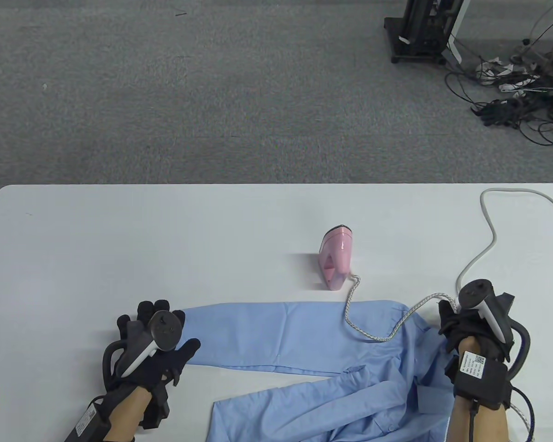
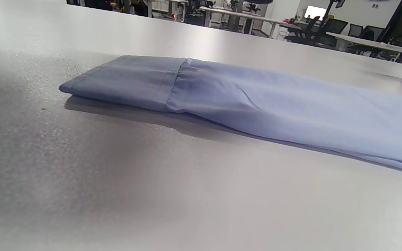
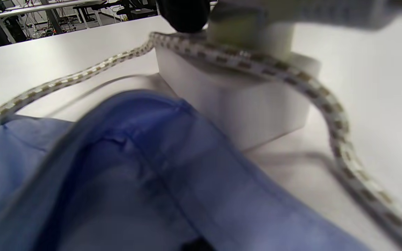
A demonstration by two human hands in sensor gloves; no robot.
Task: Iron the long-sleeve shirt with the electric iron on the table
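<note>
No legible brand on pink iron (image 1: 335, 260) — wrist tag (image 1: 473, 364) unreadable.

Your shirt (image 1: 332, 340) is thin light-blue woven cloth, matt, smooth along the sleeve with stitched seams at the cuff (image 2: 127, 82), rumpled toward 5 o'clock. The iron (image 1: 335, 258) at 12 o'clock of it is glossy pink plastic, its cord (image 1: 373, 329) a braided white-and-tan fabric weave, running into a smooth white plastic block (image 3: 243, 101). You work on a table (image 1: 120, 239) with a smooth pale top of faint sheen, finely speckled up close; both gloves, left hand (image 1: 152, 350) and right hand (image 1: 477, 345), look like matt black fabric.
</note>
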